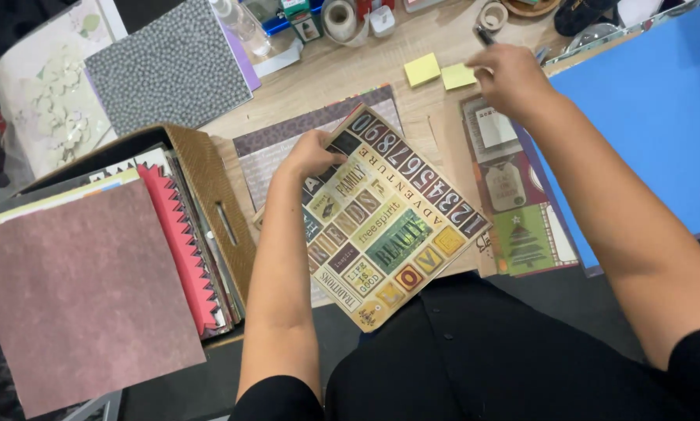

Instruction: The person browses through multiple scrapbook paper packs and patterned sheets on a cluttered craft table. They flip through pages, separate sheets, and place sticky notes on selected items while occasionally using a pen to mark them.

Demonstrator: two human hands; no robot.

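Our left hand [309,153] pinches one sticker sheet [385,218] of letter and number tiles by its upper left edge, holding it tilted above our lap and the wooden desk [342,78]. Our right hand [510,78], fingers closed on one dark pen [484,35], reaches beside two yellow sticky notes [439,72]. One brown paper box [209,195] stands at left.

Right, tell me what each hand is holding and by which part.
The left hand grips the printed sticker sheet by its upper left edge. The right hand holds a dark pen by its lower end, above the yellow sticky notes.
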